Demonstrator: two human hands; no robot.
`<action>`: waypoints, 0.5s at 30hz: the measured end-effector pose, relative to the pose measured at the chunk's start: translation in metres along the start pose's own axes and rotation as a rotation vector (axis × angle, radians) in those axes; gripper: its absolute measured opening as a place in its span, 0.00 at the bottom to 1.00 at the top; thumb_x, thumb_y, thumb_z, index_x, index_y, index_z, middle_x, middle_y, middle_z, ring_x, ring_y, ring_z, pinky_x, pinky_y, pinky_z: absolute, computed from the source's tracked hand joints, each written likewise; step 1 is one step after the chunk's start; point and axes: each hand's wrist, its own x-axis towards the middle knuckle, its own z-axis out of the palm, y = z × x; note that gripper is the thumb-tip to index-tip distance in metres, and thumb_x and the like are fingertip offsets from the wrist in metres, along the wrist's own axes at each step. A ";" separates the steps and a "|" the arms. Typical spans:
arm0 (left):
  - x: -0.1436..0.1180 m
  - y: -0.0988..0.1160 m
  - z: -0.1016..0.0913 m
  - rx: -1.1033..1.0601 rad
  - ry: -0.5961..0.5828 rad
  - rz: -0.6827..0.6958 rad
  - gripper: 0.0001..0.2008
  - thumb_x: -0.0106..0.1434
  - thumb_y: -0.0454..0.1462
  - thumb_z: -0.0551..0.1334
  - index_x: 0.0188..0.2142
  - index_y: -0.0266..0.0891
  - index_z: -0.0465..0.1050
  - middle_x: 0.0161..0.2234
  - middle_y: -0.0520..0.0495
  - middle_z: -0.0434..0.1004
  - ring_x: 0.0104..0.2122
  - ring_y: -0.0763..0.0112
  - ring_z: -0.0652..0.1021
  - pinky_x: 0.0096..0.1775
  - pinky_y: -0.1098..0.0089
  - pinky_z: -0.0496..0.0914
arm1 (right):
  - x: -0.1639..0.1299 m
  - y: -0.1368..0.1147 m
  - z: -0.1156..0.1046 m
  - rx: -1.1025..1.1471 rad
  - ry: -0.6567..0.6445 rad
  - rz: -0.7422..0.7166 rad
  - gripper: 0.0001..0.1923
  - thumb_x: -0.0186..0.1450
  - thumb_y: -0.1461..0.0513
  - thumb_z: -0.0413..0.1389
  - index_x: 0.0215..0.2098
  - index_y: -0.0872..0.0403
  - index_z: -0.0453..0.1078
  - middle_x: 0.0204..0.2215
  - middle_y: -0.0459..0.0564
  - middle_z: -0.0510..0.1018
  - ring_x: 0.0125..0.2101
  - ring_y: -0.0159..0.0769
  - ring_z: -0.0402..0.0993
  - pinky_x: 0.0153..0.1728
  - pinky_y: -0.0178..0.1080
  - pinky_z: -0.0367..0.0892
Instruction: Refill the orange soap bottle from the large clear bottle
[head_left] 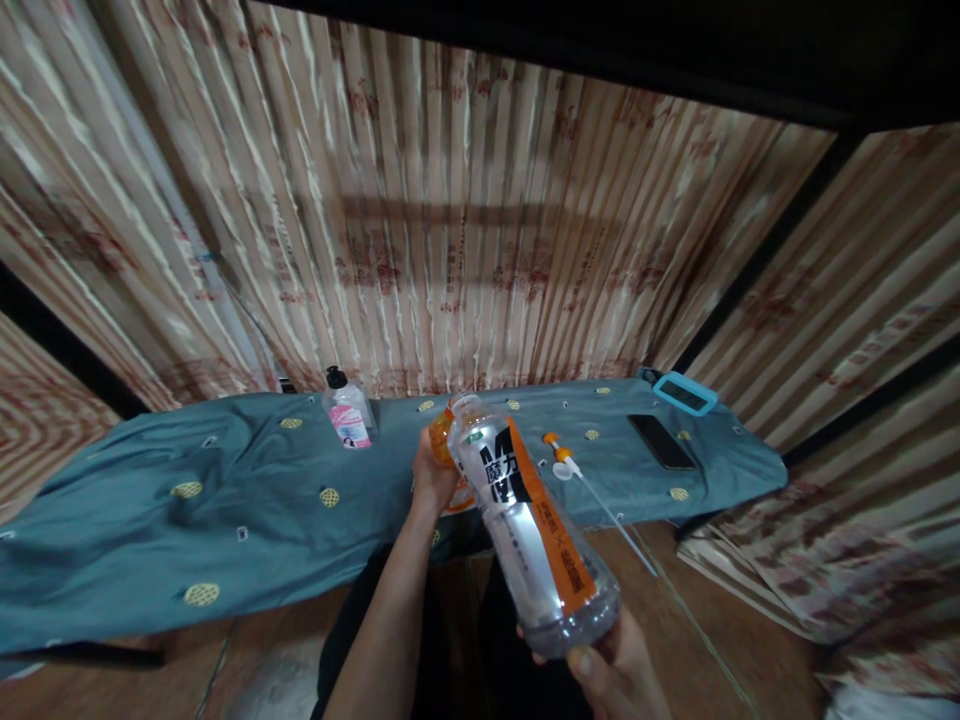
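Note:
My right hand [607,665] grips the base of a clear plastic drink bottle [529,540] with a silver and orange label. The bottle slants away from me, its uncapped neck at the upper left. Just behind that neck, my left hand [435,475] is wrapped around an orange bottle [441,437], largely hidden by the drink bottle. Whether the two mouths touch, I cannot tell. Right of them lies an orange and white pump head [559,452], its long thin tube sticking out past the front edge of the cloth.
A teal patterned cloth [255,480] covers the low surface. On it stand a pink-labelled bottle with a black cap [349,415] at left, a black phone [660,441] and a blue-framed device [684,394] at right. Pleated curtains [465,230] and dark posts surround it.

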 end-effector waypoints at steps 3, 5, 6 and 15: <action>-0.001 0.007 0.000 0.091 0.004 -0.003 0.22 0.44 0.35 0.70 0.40 0.39 0.71 0.40 0.47 0.79 0.42 0.58 0.79 0.44 0.62 0.71 | 0.001 -0.001 0.001 -0.014 -0.001 0.011 0.31 0.37 0.48 0.76 0.35 0.52 0.75 0.24 0.50 0.87 0.23 0.36 0.80 0.26 0.33 0.72; -0.002 0.011 0.000 0.106 0.008 0.000 0.22 0.44 0.34 0.69 0.40 0.39 0.70 0.40 0.46 0.79 0.41 0.59 0.79 0.44 0.62 0.71 | 0.001 -0.002 0.002 -0.011 -0.003 0.008 0.31 0.37 0.48 0.76 0.34 0.52 0.75 0.23 0.49 0.87 0.22 0.35 0.79 0.26 0.33 0.72; -0.003 0.012 0.000 0.111 0.008 0.002 0.22 0.44 0.34 0.69 0.40 0.39 0.70 0.40 0.46 0.79 0.41 0.59 0.79 0.44 0.62 0.71 | 0.001 -0.003 0.003 0.000 -0.003 0.002 0.32 0.36 0.48 0.76 0.34 0.52 0.75 0.24 0.49 0.87 0.22 0.35 0.79 0.25 0.34 0.72; -0.003 0.011 -0.001 0.084 0.015 0.016 0.21 0.44 0.34 0.69 0.39 0.40 0.70 0.37 0.48 0.80 0.39 0.60 0.79 0.43 0.63 0.71 | 0.000 -0.005 0.004 0.032 -0.067 -0.023 0.30 0.42 0.49 0.75 0.39 0.50 0.74 0.30 0.48 0.86 0.26 0.38 0.79 0.27 0.37 0.71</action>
